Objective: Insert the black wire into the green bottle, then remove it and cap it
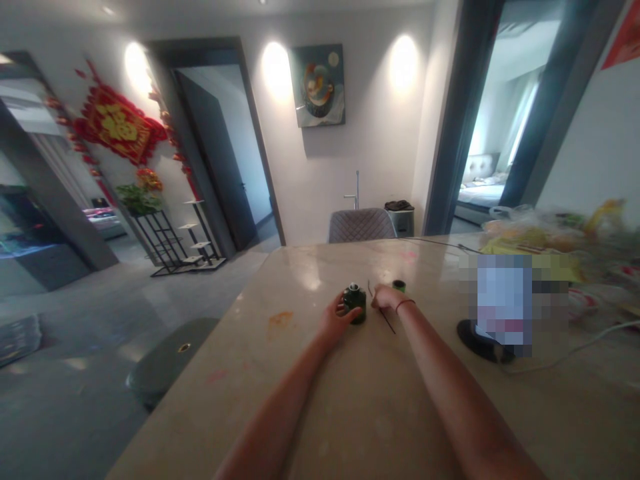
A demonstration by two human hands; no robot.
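A small dark green bottle (355,308) with a pale open neck stands upright on the table. My left hand (336,320) is wrapped round its left side, with the thumb across the front. Just to the right, my right hand (386,297) pinches a thin dark stick (388,323), which slants past the fingers at both ends. The right fingertips are partly hidden by the hand itself. Behind the right hand sits a small dark green cap (399,285), apart from the fingers. A thin red cord circles my right wrist.
The pale stone table (270,360) carries stains on its left. To the right are a blurred-out object on a round black base (470,337), a white cable (560,357) and plastic bags (530,230). A grey chair (363,225) stands beyond; a green stool (170,360) is at left.
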